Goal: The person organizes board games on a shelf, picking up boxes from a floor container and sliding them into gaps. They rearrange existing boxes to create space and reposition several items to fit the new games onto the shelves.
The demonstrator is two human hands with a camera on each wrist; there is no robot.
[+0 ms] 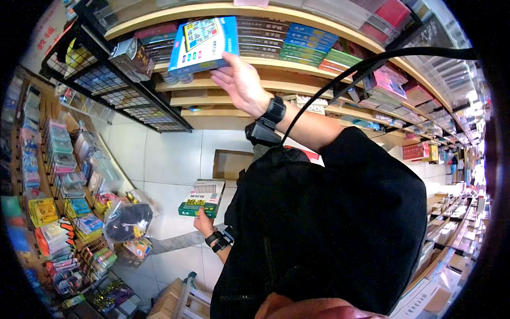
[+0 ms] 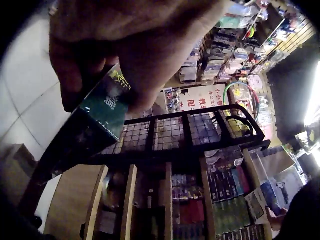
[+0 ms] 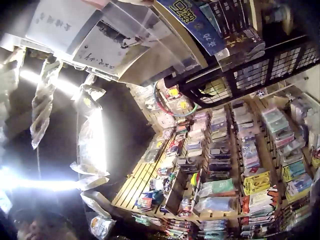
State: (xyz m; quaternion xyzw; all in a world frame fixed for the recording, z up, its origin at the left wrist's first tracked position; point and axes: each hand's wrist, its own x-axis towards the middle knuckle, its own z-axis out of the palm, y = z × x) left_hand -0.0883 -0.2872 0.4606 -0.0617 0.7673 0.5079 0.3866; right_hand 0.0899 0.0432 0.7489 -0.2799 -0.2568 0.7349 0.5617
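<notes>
In the head view my right hand [image 1: 243, 85] holds a blue-and-white box [image 1: 201, 45] by its near corner, thumb on the printed face and fingers at the lower edge. The box is tilted in front of the shelf row. Its blue side [image 3: 192, 25] with yellow lettering appears at the top of the right wrist view; most of the hand is out of that view. Lower down, my left hand [image 1: 204, 223] grips a green-and-white box [image 1: 202, 198] at its green end, thumb on top. The left wrist view shows that hand [image 2: 130, 45] around the box's dark green end [image 2: 102, 110].
Wooden shelves [image 1: 287, 66] hold stacks of dark, blue and green boxes [image 1: 305, 42]. A black wire rack [image 1: 114, 87] stands at their end. Hanging packaged goods [image 1: 61, 154] line the left. An open cardboard box [image 1: 231, 165] sits on the tiled floor. A black cable [image 1: 361, 64] crosses above my right arm.
</notes>
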